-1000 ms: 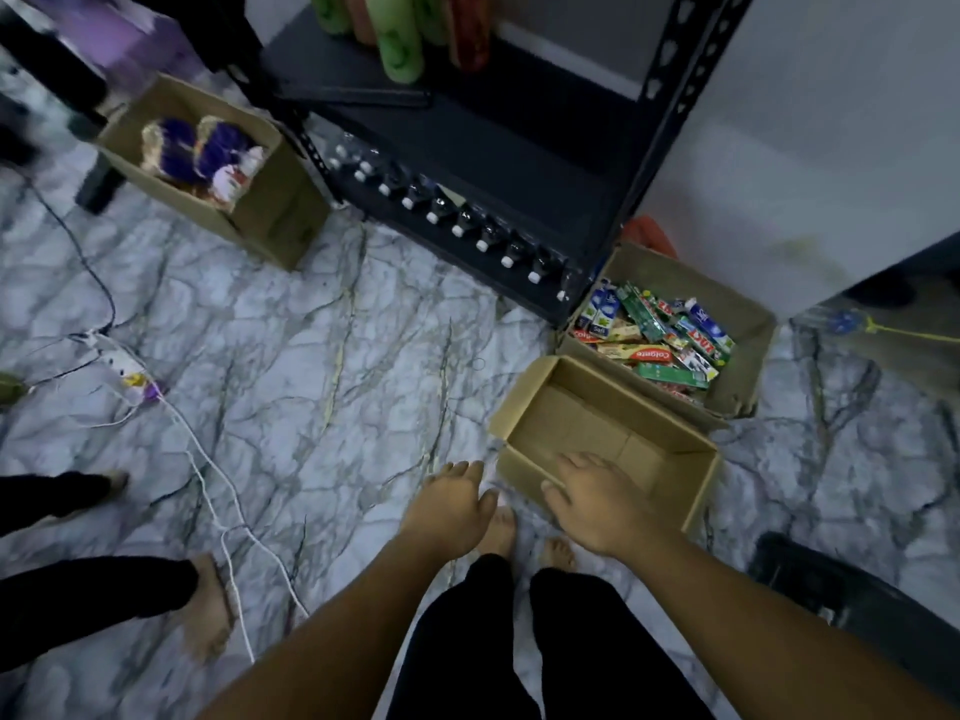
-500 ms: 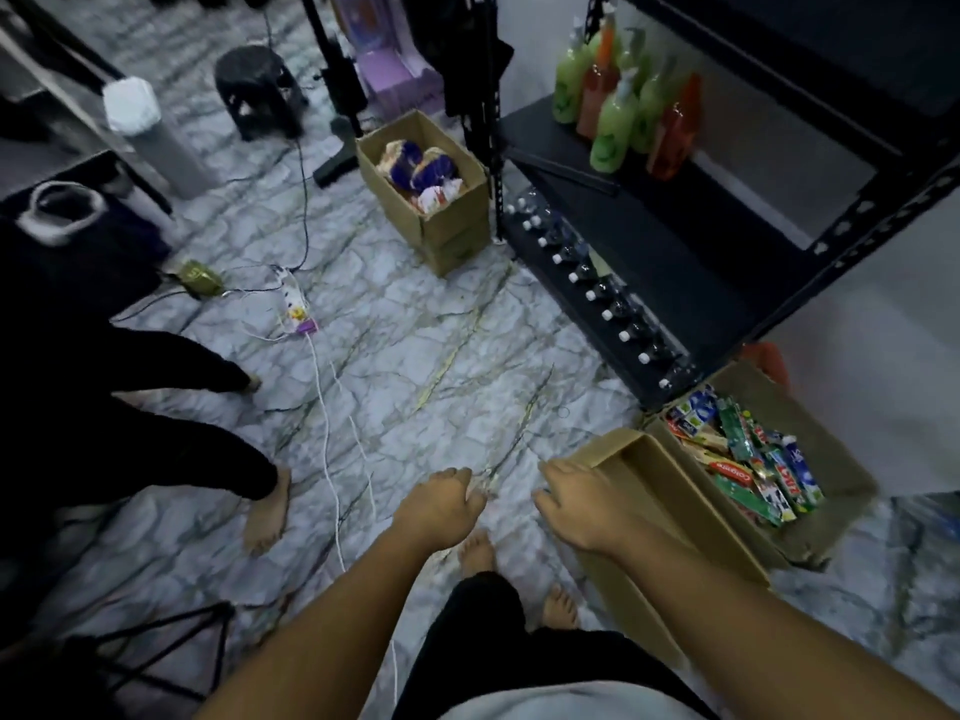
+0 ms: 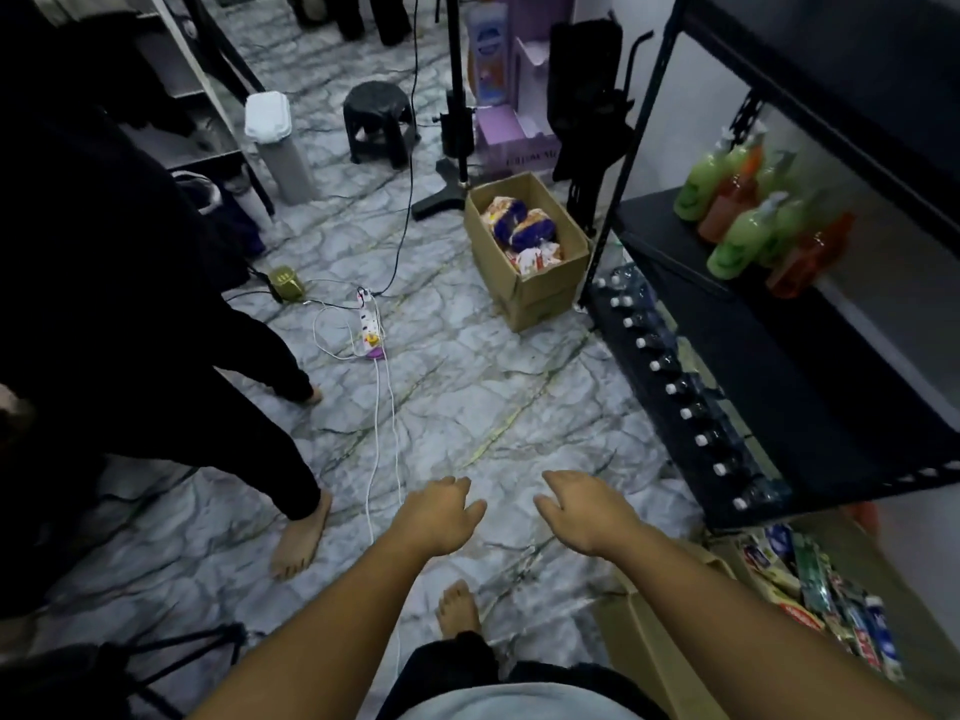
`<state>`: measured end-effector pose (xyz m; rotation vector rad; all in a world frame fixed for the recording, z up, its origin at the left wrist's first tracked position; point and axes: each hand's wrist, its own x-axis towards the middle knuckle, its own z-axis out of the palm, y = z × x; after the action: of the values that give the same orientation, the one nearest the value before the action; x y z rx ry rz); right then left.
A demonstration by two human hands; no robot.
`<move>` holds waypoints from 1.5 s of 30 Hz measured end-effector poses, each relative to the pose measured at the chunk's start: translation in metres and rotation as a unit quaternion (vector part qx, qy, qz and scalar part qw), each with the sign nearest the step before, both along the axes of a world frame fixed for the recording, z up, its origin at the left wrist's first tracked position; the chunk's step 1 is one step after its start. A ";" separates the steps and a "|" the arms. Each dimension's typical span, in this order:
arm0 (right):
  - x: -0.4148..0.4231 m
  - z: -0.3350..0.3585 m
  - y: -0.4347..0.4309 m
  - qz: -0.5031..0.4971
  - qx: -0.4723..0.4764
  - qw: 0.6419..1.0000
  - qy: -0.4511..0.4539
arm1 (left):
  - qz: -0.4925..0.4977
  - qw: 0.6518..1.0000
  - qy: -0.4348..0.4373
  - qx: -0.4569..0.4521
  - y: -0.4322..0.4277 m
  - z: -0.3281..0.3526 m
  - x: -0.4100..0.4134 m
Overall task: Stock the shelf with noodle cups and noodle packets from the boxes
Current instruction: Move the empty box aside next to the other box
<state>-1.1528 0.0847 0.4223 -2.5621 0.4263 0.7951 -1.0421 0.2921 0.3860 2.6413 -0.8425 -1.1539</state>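
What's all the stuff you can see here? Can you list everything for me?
Cardboard box: one, brown, floor beside the shelf.
Packets: several, purple and orange, inside that box.
Shelf: one, black, right.
Spray bottles: several, green and orange, on the shelf.
Capped bottles: a row, white caps, lowest shelf.
Toothpaste packs: many, mixed colours, boxed bottom right.
Power strip: one, white, mid-floor.
Stool: one, black, far back.
Bin: one, grey, white lid, back left.
Another person's foot: one, bare, left.
Left hand: one, empty, over the floor.
Right hand: one, empty, beside it.
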 end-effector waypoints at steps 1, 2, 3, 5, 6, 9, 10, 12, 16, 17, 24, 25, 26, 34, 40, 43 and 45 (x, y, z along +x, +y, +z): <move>0.016 0.001 0.002 0.001 -0.001 1.000 -0.002 | 0.001 1.000 -0.003 0.001 0.003 0.002 0.015; 0.034 0.000 0.003 0.001 -0.001 1.000 -0.005 | 0.002 1.000 -0.006 0.001 0.005 0.003 0.033; 0.050 -0.001 0.004 0.000 -0.001 1.000 -0.010 | 0.001 1.000 -0.009 0.001 0.006 0.004 0.048; 0.078 -0.001 0.004 0.000 -0.002 1.000 -0.012 | 0.003 1.000 -0.010 0.000 0.007 0.006 0.076; 0.091 0.000 0.005 0.000 -0.001 1.000 -0.010 | 0.004 1.000 -0.012 0.000 0.007 0.007 0.089; 0.129 0.000 0.002 0.002 0.001 1.000 -0.009 | 0.011 1.000 -0.016 0.006 0.003 0.007 0.129; 0.143 -0.001 -0.001 0.004 -0.002 1.000 -0.009 | 0.009 1.000 -0.015 0.007 0.000 0.008 0.143; 0.168 -0.003 -0.010 0.010 -0.010 1.000 -0.007 | 0.005 1.000 -0.016 0.007 -0.005 0.007 0.168; 0.222 -0.005 -0.031 0.030 -0.017 0.999 -0.002 | 0.012 1.000 -0.025 0.006 -0.022 0.007 0.221; 0.238 -0.006 -0.038 0.036 -0.019 0.999 -0.003 | 0.017 0.999 -0.028 0.004 -0.028 0.007 0.236; 0.331 -0.006 -0.085 0.071 -0.015 0.997 -0.001 | 0.062 0.998 -0.032 -0.005 -0.067 0.019 0.323; 0.345 -0.005 -0.092 0.071 -0.012 0.997 0.000 | 0.068 0.997 -0.034 -0.007 -0.073 0.022 0.336; 0.357 -0.004 -0.099 0.070 -0.009 0.997 0.004 | 0.071 0.997 -0.033 -0.006 -0.078 0.024 0.347; 0.452 -0.006 -0.129 0.047 -0.009 0.999 -0.001 | 0.046 0.998 -0.041 -0.018 -0.113 0.022 0.452; 0.525 -0.018 -0.137 -0.010 -0.007 1.000 0.014 | -0.020 0.999 -0.041 -0.005 -0.139 0.013 0.559; 0.555 -0.021 -0.139 -0.057 -0.005 0.998 0.019 | -0.056 0.998 -0.038 0.000 -0.152 0.013 0.616; 0.574 -0.021 -0.140 -0.094 -0.006 0.995 0.019 | -0.088 0.996 -0.033 0.002 -0.162 0.016 0.649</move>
<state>-0.5787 -0.0551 0.4016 -2.4757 0.6749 0.7763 -0.3928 0.1300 0.4018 2.6660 -1.1064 -1.1114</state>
